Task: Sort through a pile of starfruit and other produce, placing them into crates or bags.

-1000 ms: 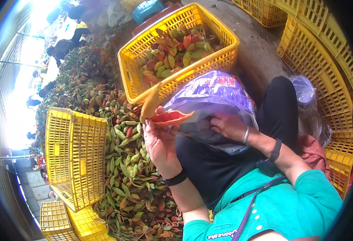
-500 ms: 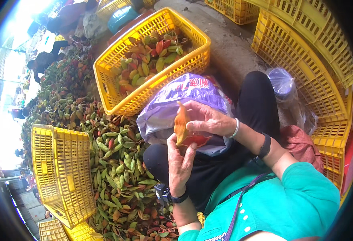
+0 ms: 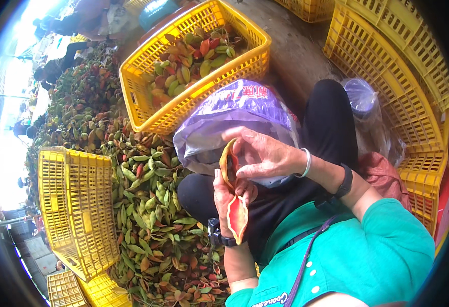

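Observation:
Between my two hands is a split seed pod, an upper half with a greenish-brown edge and a lower half lying spread to show its red inside and pale rim. My left hand grips it from below, thumb up and fingers closed around the middle. From above, my right hand curves over with thumb and fingertips at the pod, partly hiding where the halves meet. Whether seeds sit in the pod is too small to tell. A purple and white plastic bag rests on my lap just beyond the hands.
A yellow crate of red and green pods stands beyond the bag. Piled pods cover the ground at left, beside another yellow crate. Stacked yellow crates and a clear bag with a container are at right.
The pod has been opened out: earlier an orange outer side faced up, now the red inner side shows, with one half folded down over my left hand. My right fingers have shifted around it.

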The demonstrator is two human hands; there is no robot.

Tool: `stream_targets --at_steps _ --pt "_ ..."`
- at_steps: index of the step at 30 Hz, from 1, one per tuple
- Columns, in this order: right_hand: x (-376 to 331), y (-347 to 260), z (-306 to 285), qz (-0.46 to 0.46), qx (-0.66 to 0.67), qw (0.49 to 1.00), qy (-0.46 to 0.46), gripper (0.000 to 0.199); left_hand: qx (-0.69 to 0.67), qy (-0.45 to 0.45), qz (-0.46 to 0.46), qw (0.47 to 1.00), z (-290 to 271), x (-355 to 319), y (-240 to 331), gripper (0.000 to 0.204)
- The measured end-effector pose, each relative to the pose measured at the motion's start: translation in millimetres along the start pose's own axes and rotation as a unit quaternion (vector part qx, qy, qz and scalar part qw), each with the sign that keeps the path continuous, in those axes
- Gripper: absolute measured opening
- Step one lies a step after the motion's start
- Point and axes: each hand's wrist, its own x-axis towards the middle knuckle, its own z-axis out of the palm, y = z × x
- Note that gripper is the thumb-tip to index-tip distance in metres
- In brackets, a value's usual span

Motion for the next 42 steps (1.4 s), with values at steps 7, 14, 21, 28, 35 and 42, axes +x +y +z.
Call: stream_targets --at_steps 7,14,21,28,35,42 --pt "-6 2 -6 -0.025 -0.226 0.97 -0.088 0.051 0.071 0.127 -0.071 0.987 -9 1 -10 0.051" --pt "-10 28 -6 0.066 -0.172 0.979 -0.085 0.04 0.491 0.151 0.047 0.856 -15 0 -33 0.048" --pt "-18 59 -9 0.113 -0.076 0.975 -0.173 0.028 0.35 0.223 -0.013 0.91 -33 -6 -45 0.042" --pt "-40 50 7 0.046 -0.369 0.927 -0.058 0.04 0.635 0.273 0.127 0.711 -51 8 -48 0.038" --pt "-48 79 18 -0.057 -0.42 0.905 -0.04 0.013 0.679 0.29 0.142 0.659 -40 9 -66 0.034" --pt "-33 72 6 0.067 -0.215 0.974 -0.019 0.024 0.62 0.259 0.137 0.727 -43 1 -57 0.034"
